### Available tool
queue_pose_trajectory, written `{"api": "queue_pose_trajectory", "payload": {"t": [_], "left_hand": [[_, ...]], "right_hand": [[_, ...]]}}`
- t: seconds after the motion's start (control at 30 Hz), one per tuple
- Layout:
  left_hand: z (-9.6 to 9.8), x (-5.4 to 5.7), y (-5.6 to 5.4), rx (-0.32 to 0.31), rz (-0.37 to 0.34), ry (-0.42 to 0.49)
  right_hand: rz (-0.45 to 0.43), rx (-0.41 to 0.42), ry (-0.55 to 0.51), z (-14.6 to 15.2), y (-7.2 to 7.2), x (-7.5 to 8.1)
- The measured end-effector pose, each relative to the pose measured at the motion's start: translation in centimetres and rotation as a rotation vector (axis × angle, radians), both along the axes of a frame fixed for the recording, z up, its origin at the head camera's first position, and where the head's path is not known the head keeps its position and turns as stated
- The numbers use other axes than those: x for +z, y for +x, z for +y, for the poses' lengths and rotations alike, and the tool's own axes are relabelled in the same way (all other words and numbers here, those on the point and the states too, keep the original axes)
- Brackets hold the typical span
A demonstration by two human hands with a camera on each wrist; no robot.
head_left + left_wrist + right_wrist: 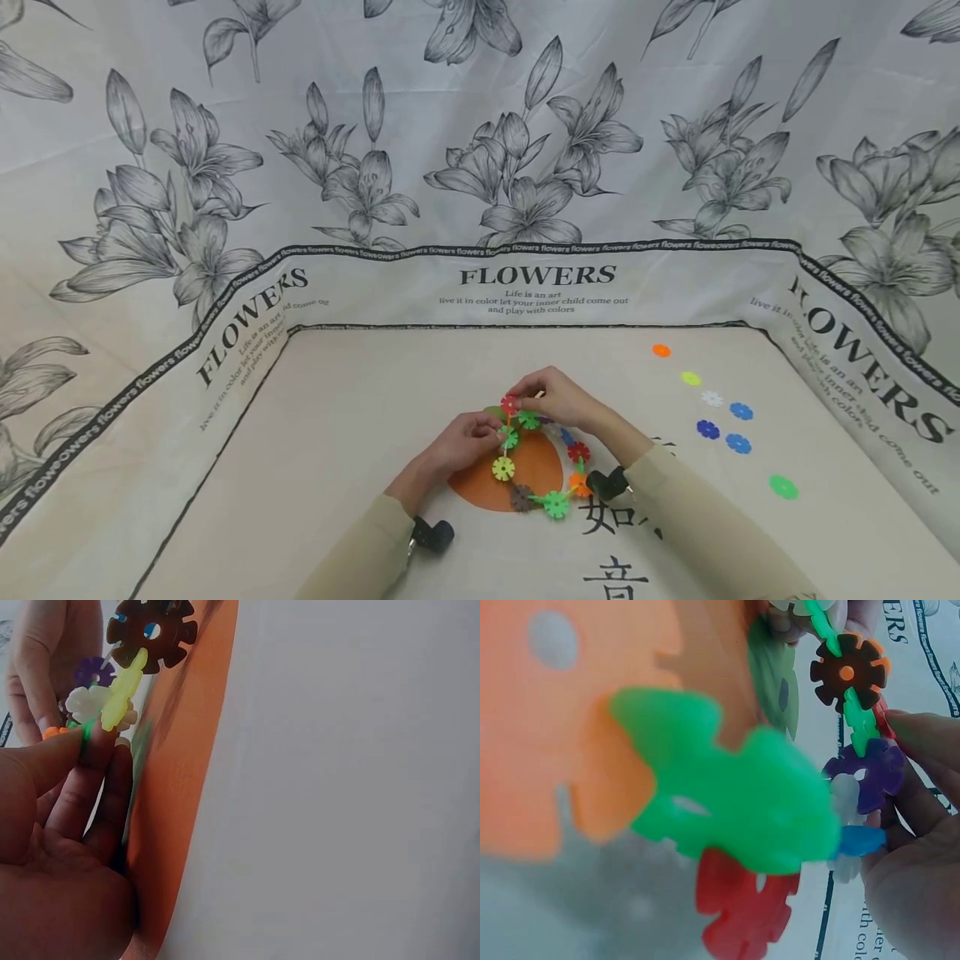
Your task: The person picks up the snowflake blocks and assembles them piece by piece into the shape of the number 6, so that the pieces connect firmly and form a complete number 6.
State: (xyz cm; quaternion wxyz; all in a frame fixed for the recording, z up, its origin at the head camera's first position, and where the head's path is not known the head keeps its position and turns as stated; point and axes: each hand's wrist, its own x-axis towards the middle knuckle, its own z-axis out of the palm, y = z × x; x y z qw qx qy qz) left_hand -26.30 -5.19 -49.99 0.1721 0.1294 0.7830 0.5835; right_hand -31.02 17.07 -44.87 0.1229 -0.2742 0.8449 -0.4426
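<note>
Colourful notched plastic snowflake discs are slotted edge to edge into a looped chain over the table. My left hand (461, 442) pinches a green disc (509, 437) at the chain's left side. My right hand (558, 400) has finger and thumb at a red disc (508, 405) at the top of the loop. Below the left hand hang a yellow disc (503, 469) and a brown disc (150, 634). Along the lower side come a green disc (556, 504) and an orange disc (577, 485). By the right fingers, a purple disc (881, 772) shows in the right wrist view.
Loose discs lie to the right: orange (661, 351), yellow (691, 378), white (712, 398), several blue ones (738, 443) and green (783, 487). Under the chain the pale tablecloth (337, 400) bears a printed orange shape (480, 492). Flower-printed fabric (375, 287) borders the table.
</note>
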Motion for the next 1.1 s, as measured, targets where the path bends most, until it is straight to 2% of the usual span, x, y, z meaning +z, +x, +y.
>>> {"api": "queue_pose_trajectory", "payload": {"t": [0.23, 0.53, 0.9, 1.1], "left_hand": [[0.00, -0.32, -0.08, 0.014, -0.001, 0.015], [0.37, -0.95, 0.15, 0.019, -0.001, 0.019], [0.26, -0.19, -0.13, 0.013, 0.031, -0.005], [-0.07, -0.05, -0.11, -0.007, -0.004, -0.020]], "right_hand": [[-0.041, -0.037, -0.069, -0.05, 0.18, -0.31], [-0.038, -0.033, -0.054, 0.03, 0.10, -0.79], [-0.057, -0.003, -0.050, 0.57, -0.01, -0.69], [-0.074, 0.021, -0.017, 0.59, 0.13, -0.55]]}}
